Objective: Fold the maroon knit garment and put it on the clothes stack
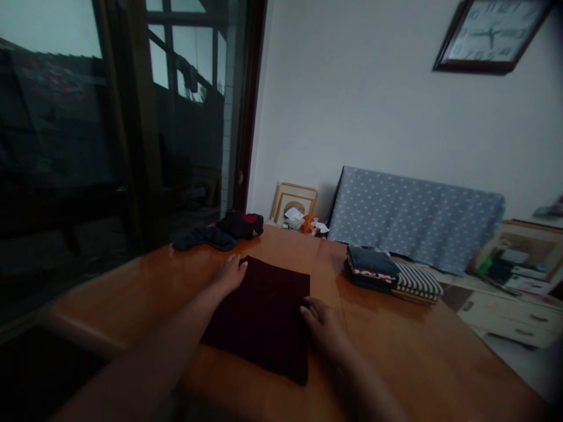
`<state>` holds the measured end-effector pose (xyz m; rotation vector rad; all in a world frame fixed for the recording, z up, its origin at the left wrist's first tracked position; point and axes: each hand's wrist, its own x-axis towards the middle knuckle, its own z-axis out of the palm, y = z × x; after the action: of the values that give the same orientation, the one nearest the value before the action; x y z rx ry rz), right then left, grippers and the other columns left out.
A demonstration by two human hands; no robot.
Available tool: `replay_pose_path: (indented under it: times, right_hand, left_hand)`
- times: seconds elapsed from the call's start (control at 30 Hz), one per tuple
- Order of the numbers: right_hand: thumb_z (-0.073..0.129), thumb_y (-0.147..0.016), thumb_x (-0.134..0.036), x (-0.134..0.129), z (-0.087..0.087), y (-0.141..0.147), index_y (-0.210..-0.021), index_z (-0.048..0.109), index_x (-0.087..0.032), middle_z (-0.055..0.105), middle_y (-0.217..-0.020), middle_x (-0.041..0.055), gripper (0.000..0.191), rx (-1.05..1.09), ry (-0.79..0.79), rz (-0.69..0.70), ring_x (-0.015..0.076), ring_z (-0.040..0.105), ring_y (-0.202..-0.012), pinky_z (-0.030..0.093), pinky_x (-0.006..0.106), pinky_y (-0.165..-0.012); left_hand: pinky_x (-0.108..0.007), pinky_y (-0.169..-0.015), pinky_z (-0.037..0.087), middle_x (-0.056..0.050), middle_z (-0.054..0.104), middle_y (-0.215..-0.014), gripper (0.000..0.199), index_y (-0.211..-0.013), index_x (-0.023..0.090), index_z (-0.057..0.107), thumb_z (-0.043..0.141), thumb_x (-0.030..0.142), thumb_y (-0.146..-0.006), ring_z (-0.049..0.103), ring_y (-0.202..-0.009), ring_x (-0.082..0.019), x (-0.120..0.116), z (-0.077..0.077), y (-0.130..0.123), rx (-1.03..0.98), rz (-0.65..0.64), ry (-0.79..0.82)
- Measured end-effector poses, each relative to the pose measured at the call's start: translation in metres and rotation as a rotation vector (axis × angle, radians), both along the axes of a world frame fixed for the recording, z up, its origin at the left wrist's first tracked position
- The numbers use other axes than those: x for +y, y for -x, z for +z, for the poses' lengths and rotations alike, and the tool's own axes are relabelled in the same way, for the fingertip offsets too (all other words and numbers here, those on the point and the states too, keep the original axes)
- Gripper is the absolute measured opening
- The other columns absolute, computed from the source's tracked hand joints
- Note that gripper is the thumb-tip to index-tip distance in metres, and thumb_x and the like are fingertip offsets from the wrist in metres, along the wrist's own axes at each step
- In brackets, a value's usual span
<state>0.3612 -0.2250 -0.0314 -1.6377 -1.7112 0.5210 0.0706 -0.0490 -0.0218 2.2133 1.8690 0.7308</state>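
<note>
On the table (422,351), a cloth (268,316) lies between the left hand (229,274), at its far left corner, and the right hand (323,322), at its right edge. Beyond it to the left lie 2 bunched garments (204,237), side by side. To the right sit 2 adjoining stacks of clothes (372,264). Behind these stands a draped panel (413,217), with picture frames (294,194) to its left, drawers (514,319) to its lower right and a wall clock (492,35) above.

You're in a home — a dark-framed, square-cornered clock (493,36) hangs on the white wall (352,99). Folded blue and striped clothes (373,260) lie on the glossy orange-brown wooden table (422,357) before you, near a low white cabinet with drawers (505,317).
</note>
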Motion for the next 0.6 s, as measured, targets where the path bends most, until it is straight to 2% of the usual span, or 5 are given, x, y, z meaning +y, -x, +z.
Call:
replay_pose_path:
  times: [0.1,0.2,0.37,0.5,0.6]
  right_hand:
    - [0.051,-0.094,-0.042,-0.003,-0.01,-0.004,-0.134,0.062,-0.016,0.058,-0.142,0.0122,0.049,-0.075,0.023,0.029,0.026,0.052,-0.134,0.039,0.041,-0.115]
    - [0.051,-0.094,-0.039,-0.005,-0.011,-0.009,-0.134,0.062,-0.018,0.061,-0.139,0.0112,0.047,-0.076,0.015,0.023,0.0253,0.056,-0.13,0.042,0.039,-0.112]
    - [0.048,-0.095,-0.041,-0.009,-0.001,-0.01,-0.109,0.069,-0.021,0.072,-0.109,0.0097,0.032,-0.061,0.023,-0.128,0.0238,0.067,-0.1,0.051,0.034,-0.085]
    - [0.05,-0.094,-0.045,-0.018,0.007,-0.007,-0.09,0.066,-0.023,0.071,-0.083,0.0046,0.028,-0.116,0.139,-0.179,0.0199,0.065,-0.076,0.042,0.029,-0.064]
    - [0.053,-0.092,-0.049,-0.023,0.012,-0.005,-0.085,0.064,-0.024,0.071,-0.08,0.0035,0.028,-0.157,0.189,-0.186,0.0201,0.065,-0.075,0.036,0.028,-0.061]
  left_hand:
    - [-0.058,-0.116,0.022,-0.02,0.038,-0.158,0.062,-0.146,0.014,0.046,0.029,0.052,-0.099,0.028,-0.149,-0.036,0.002,-0.019,-0.002,0.145,-0.033,0.076]
    - [-0.064,-0.115,0.02,-0.019,0.035,-0.16,0.066,-0.148,0.015,0.042,0.025,0.055,-0.099,0.025,-0.149,-0.038,0.006,-0.028,-0.003,0.225,-0.018,0.131]
    - [-0.046,-0.116,0.029,-0.019,0.041,-0.156,0.063,-0.147,0.011,0.042,0.036,0.049,-0.097,0.038,-0.144,-0.033,0.03,-0.009,-0.007,0.201,-0.061,0.064]
    - [-0.036,-0.112,0.035,-0.019,0.048,-0.151,0.06,-0.141,0.01,0.047,0.046,0.047,-0.093,0.045,-0.139,-0.03,0.05,0.008,-0.016,0.148,-0.047,0.108]
    - [-0.035,-0.104,0.042,-0.02,0.057,-0.141,0.059,-0.135,0.01,0.052,0.054,0.045,-0.088,0.055,-0.13,-0.032,0.057,0.004,-0.018,0.143,-0.036,0.169]
